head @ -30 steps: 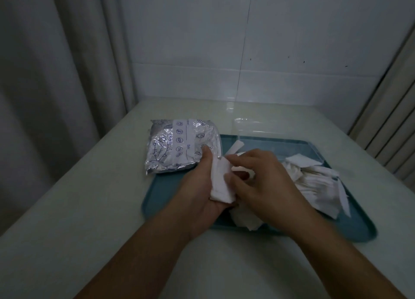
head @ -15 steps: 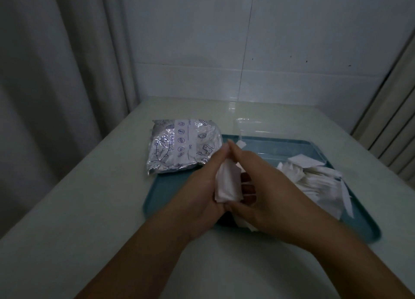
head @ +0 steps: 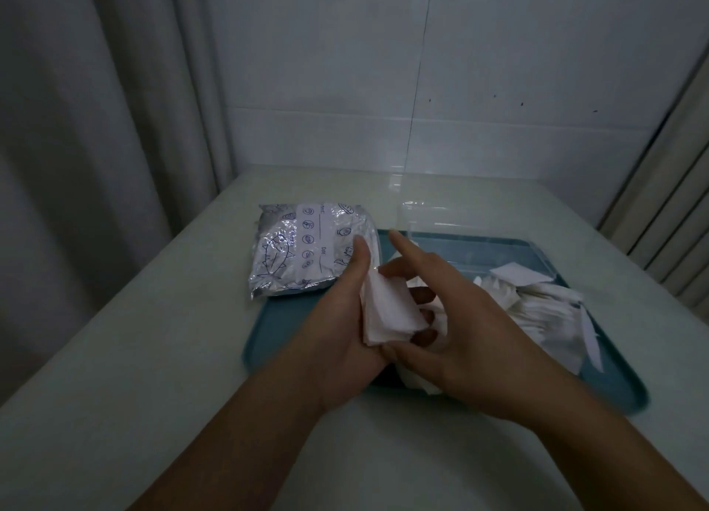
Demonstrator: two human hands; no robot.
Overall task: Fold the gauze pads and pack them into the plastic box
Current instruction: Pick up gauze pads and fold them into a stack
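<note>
My left hand (head: 337, 318) grips a folded white gauze pad (head: 387, 311) over the near left part of the teal tray (head: 276, 341), thumb up along the pad's left edge. My right hand (head: 472, 318) holds the same pad from the right, thumb under its lower edge and a finger on its top corner, index finger sticking up free. A heap of loose gauze pads (head: 544, 307) lies on the tray's right side. The clear plastic box (head: 433, 219) stands at the tray's far edge, hard to make out.
A silver foil pouch (head: 307, 249) with blue print lies across the tray's far left corner. More gauze (head: 414, 380) lies on the tray under my hands. The pale table (head: 153, 338) ends at a tiled wall behind, with curtains left and right.
The pad has turned its flat face towards me and spread wider in my left hand. My right thumb slid under its lower edge and the index finger lifted off.
</note>
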